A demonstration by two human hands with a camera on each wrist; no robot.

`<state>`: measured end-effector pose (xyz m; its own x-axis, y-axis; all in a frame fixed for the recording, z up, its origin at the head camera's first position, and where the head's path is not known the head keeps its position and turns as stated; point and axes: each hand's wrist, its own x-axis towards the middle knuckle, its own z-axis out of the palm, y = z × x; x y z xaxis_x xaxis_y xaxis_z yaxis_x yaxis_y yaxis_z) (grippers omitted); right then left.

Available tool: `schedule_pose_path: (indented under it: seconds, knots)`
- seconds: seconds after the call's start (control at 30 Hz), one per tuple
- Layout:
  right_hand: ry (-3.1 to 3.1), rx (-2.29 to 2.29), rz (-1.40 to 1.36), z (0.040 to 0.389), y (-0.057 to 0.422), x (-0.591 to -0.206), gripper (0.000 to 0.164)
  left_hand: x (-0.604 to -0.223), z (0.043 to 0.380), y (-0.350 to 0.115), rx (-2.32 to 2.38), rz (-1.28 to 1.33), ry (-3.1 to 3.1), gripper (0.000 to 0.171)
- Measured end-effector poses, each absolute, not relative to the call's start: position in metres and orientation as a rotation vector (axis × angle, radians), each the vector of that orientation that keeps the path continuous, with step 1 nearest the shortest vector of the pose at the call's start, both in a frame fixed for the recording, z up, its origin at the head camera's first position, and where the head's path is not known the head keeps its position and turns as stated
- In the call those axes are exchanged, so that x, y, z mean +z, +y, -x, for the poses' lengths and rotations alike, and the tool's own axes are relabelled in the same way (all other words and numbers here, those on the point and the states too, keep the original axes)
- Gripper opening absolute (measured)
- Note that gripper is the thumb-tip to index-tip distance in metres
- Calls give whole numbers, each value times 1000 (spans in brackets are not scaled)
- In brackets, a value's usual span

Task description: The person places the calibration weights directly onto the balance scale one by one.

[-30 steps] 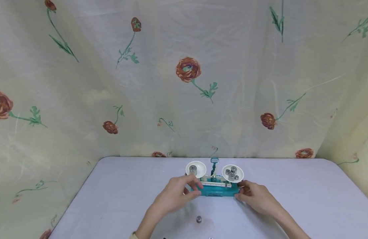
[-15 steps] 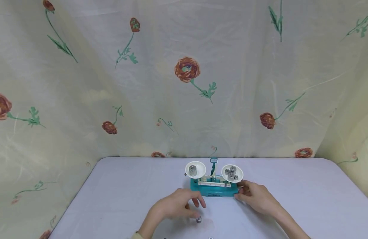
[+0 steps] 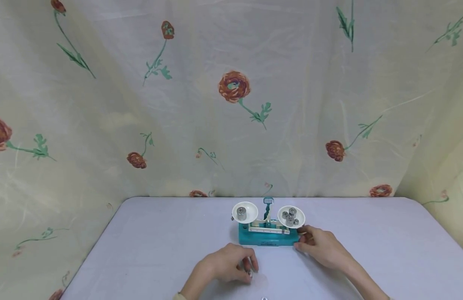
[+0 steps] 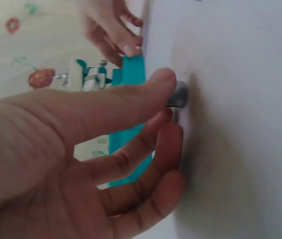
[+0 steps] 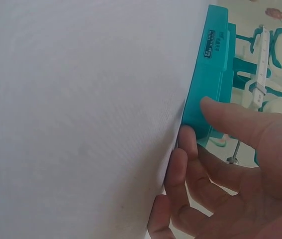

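A teal balance scale (image 3: 268, 237) stands near the table's back edge. Its left pan (image 3: 250, 208) bears one larger metal weight (image 3: 241, 213); its right pan (image 3: 300, 212) holds several smaller weights (image 3: 290, 218). My right hand (image 3: 321, 246) grips the right end of the base, with the thumb on its front face in the right wrist view. In front of the scale, my left hand (image 3: 229, 263) has thumb and fingers curled at a small metal weight (image 4: 179, 94) at the tabletop and pinches it. The thumb partly hides this weight.
Another small metal piece (image 3: 264, 298) lies at the bottom edge of the head view. A flowered curtain (image 3: 179, 104) hangs behind and beside the white-covered table (image 3: 149, 241).
My left hand has moved from the scale's left front towards me, down to the small weight on the table, and its fingers have closed in. The right hand stays at the base.
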<state>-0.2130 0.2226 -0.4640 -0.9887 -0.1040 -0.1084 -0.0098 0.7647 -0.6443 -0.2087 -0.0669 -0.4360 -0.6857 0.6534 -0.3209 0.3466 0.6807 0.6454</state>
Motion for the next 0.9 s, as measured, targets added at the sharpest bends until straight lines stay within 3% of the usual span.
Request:
schedule_pose_path:
  seconds: [0.9]
  knots:
    - [2834, -1034, 123, 211, 222, -464, 51, -442, 209, -65, 642, -759, 2476, 15]
